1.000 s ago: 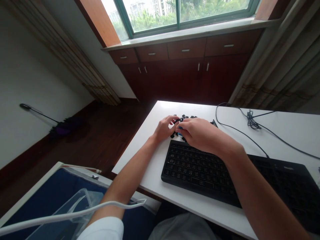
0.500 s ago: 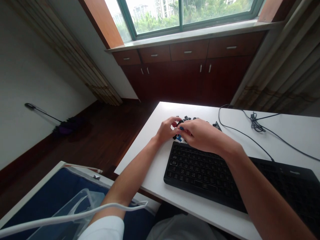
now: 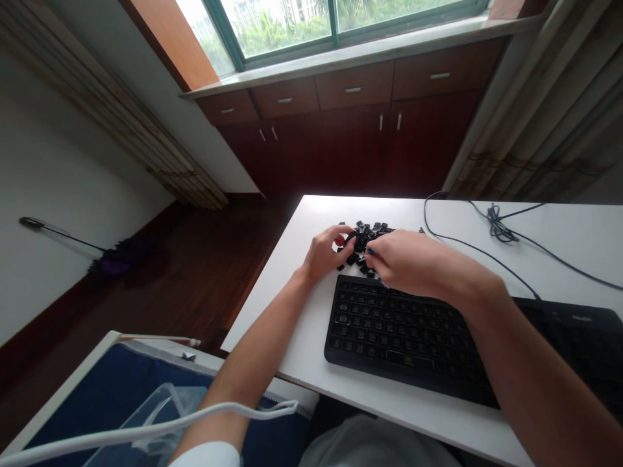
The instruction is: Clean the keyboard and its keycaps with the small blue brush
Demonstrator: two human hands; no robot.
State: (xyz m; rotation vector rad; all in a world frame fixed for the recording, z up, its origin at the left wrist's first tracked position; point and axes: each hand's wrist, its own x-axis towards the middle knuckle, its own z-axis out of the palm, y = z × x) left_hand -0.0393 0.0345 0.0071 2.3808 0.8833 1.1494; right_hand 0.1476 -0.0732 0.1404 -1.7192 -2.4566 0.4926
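Note:
A black keyboard (image 3: 418,337) lies on the white desk (image 3: 302,337). Behind its top left corner sits a pile of loose black keycaps (image 3: 370,231). My left hand (image 3: 325,251) rests at the left of the pile, fingers curled, pinching a small black keycap (image 3: 348,237) at its fingertips. My right hand (image 3: 409,263) hovers over the pile and the keyboard's back edge, fingers bent down and closed around a small blue tool (image 3: 376,277) that barely shows beneath them.
The keyboard's black cable (image 3: 491,227) loops across the desk's far right. Dark wooden drawers (image 3: 355,91) stand under the window. A mop (image 3: 111,256) lies on the floor at left. A blue bin with a clear bag (image 3: 121,402) is near my left elbow.
My right hand has shifted slightly right, uncovering more of the keycap pile. My left hand stays at the pile's left edge. The camera tilted a little.

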